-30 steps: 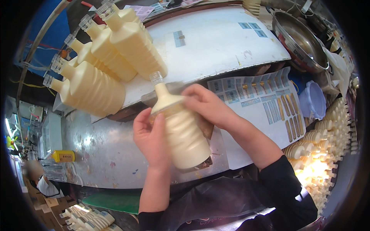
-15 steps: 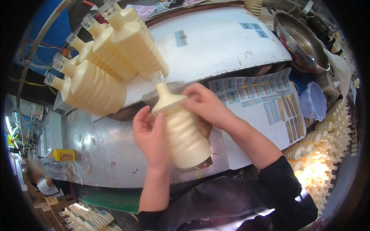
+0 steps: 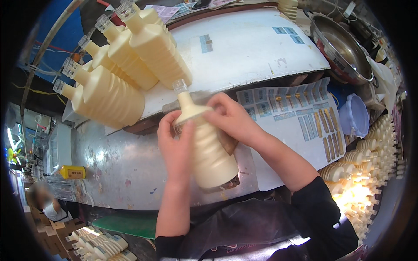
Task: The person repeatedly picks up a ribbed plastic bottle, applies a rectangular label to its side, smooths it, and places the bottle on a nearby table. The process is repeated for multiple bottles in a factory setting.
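Observation:
A cream plastic bottle with ribbed sides and a clear threaded neck lies tilted in front of me, resting on a dark block. My left hand is closed at the left side of its shoulder, thumb pressed against the surface and fingers curled. At the right side of the shoulder, my right hand grips with bent fingers. A thin band runs along the shoulder between my fingertips; I cannot make out what it is.
Several similar bottles stand at the far left. Sheets of blue and gold labels lie right. A steel pan and lilac basin sit beyond. A yellow container stands left; many bottles are stacked right.
My left hand has moved slightly up and right along the bottle's shoulder, and its fingers have curled in more. The right hand stays nearly in place.

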`<state>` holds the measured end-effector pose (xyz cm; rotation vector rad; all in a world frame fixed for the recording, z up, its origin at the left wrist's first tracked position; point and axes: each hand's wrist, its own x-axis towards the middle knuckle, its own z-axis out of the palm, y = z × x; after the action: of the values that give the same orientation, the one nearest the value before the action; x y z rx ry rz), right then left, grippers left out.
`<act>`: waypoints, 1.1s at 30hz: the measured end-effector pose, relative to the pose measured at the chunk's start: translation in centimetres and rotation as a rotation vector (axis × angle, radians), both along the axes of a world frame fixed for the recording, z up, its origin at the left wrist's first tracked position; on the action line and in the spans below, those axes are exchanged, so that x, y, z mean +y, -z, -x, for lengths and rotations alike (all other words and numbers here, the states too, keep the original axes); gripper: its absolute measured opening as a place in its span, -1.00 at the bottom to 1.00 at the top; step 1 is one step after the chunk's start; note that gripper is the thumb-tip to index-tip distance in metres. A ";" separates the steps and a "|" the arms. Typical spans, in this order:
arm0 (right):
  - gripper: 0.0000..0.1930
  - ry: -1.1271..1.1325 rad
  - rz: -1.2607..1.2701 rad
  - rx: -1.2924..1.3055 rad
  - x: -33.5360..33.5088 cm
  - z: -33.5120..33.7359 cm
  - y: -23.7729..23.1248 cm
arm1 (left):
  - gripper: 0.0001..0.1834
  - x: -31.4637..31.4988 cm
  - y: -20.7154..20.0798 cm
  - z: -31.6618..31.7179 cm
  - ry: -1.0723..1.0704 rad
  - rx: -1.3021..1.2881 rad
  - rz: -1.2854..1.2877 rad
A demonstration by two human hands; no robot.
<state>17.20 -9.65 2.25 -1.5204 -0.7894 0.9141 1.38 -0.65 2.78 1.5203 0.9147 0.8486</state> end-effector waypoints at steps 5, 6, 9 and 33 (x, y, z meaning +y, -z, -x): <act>-0.60 0.024 0.044 -0.130 0.0 0.4 -0.9 | -0.57 0.0 0.2 0.0 0.026 0.035 -0.095; -0.60 0.036 0.098 -0.228 -0.1 0.8 -2.1 | -0.57 0.1 0.3 0.0 0.035 0.044 -0.120; -0.60 0.027 0.178 -0.355 -0.2 1.3 -3.0 | -0.57 0.2 0.7 0.2 0.023 0.086 -0.204; -0.68 -0.021 0.008 -0.040 -0.1 0.3 -0.2 | -0.65 0.2 0.3 -0.4 0.102 0.091 -0.193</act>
<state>16.92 -9.70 2.47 -1.5444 -0.8330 0.9063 1.83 -0.48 2.47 1.7692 0.8315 0.8178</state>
